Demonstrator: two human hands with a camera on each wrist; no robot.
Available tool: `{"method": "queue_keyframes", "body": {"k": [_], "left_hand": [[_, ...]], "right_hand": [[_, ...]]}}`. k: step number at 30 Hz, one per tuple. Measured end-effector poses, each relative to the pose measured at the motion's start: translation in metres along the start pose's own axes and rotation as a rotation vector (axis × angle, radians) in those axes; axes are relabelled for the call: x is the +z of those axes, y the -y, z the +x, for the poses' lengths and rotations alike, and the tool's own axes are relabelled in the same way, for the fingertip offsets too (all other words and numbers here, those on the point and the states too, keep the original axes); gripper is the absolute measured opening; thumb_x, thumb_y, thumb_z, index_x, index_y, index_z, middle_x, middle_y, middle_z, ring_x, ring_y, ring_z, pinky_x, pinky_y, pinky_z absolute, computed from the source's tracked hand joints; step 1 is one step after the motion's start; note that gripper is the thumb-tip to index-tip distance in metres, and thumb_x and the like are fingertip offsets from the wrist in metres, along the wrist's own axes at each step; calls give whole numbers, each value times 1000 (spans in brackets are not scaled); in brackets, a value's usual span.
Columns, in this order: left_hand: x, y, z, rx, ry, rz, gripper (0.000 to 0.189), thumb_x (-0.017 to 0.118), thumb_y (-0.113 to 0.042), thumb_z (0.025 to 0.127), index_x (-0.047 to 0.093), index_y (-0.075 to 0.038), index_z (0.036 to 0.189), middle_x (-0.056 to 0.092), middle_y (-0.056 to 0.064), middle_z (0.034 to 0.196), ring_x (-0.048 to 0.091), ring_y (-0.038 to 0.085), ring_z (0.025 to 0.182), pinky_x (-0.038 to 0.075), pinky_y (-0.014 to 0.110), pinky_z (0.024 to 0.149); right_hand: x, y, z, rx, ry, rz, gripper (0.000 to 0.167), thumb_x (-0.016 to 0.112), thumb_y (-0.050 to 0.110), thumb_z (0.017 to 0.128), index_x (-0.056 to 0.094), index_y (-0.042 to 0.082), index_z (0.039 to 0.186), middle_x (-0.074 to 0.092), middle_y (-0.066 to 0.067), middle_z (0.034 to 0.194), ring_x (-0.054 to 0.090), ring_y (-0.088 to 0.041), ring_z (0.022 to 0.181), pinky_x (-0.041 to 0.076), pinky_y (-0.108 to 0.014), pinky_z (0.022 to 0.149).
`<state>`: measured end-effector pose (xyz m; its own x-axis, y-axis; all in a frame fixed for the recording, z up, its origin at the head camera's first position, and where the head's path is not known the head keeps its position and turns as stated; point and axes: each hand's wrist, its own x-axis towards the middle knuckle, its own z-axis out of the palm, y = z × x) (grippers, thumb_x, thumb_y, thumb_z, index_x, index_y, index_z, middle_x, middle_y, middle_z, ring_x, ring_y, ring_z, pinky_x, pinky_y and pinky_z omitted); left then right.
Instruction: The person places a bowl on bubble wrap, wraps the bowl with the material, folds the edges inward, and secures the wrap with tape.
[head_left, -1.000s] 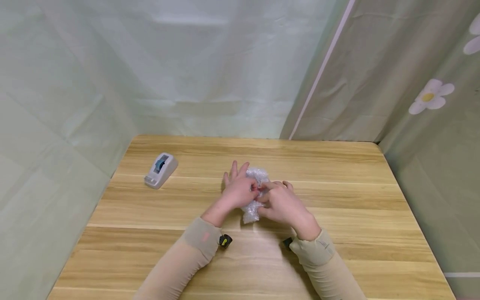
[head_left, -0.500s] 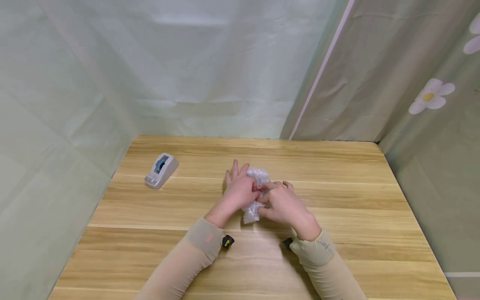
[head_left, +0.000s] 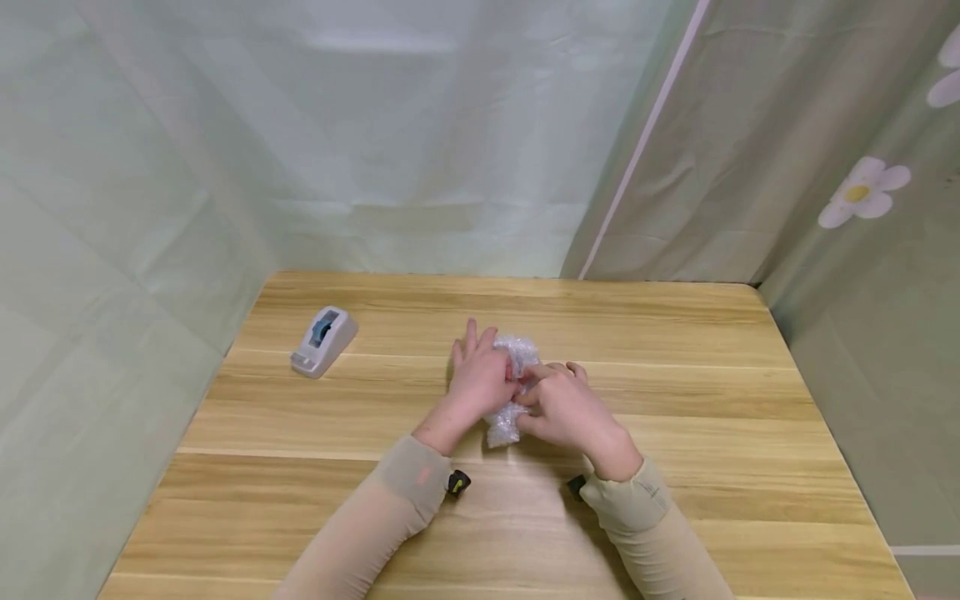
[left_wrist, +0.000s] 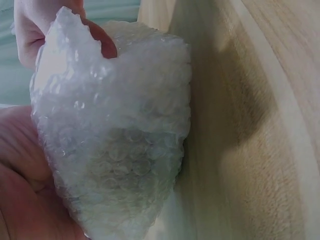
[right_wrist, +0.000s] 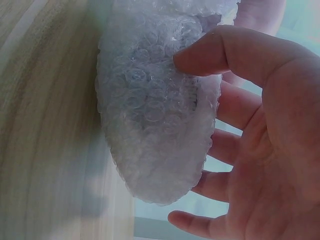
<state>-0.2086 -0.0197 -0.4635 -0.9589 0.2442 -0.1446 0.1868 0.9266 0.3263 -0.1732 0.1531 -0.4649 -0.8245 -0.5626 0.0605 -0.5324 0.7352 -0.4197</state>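
Observation:
A bundle of clear bubble wrap [head_left: 504,425] lies near the middle of the table, between the two hands. My left hand [head_left: 478,383] is over its left side, some fingers spread toward the far edge, others bent in at the wrap's middle. From the right, my right hand [head_left: 567,408] holds the bundle. In the right wrist view its thumb [right_wrist: 205,55] presses on the bubble wrap [right_wrist: 155,115], while other fingers reach behind. Small dark marks show through the plastic there; the contents cannot be made out. The left wrist view shows the folded wrap [left_wrist: 115,100] up close.
A white tape dispenser [head_left: 324,342] with a blue core stands at the table's far left. The wood-grain table [head_left: 675,333] has pale curtains [head_left: 450,125] behind it and at both sides. Black wrist cameras [head_left: 458,483] sit by the cuffs.
My left hand and forearm have shifted slightly to the right. My right hand and the bubble wrap have stayed almost still.

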Motion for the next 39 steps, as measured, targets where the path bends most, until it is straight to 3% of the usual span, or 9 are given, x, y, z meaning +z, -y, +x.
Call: {"method": "queue_keyframes", "body": {"k": [13,22,39], "left_hand": [[1,0,0,12,-35,10,28,88,-27,87,64,-20,75,39,20,166,12,51,160,16,70,125],[2,1,1,14,-34,-3,30,90,-30,86,64,-19,75,40,21,166,11,51,160,17,70,126],[2,1,-1,14,-30,7,30,87,-28,89,62,-20,74,41,20,165,13,51,160,18,69,126]], "right_hand": [[-3,-3,-1,-23,24,-36,19,81,32,89,88,25,105,70,-1,135,62,-36,127,28,-80,113],[-7,-4,-2,-35,66,-32,20,78,23,92,86,20,109,68,-1,139,59,-38,133,26,-85,111],[-4,-7,-2,-90,47,17,15,80,17,95,86,17,109,66,2,131,62,-31,126,40,-81,104]]}}
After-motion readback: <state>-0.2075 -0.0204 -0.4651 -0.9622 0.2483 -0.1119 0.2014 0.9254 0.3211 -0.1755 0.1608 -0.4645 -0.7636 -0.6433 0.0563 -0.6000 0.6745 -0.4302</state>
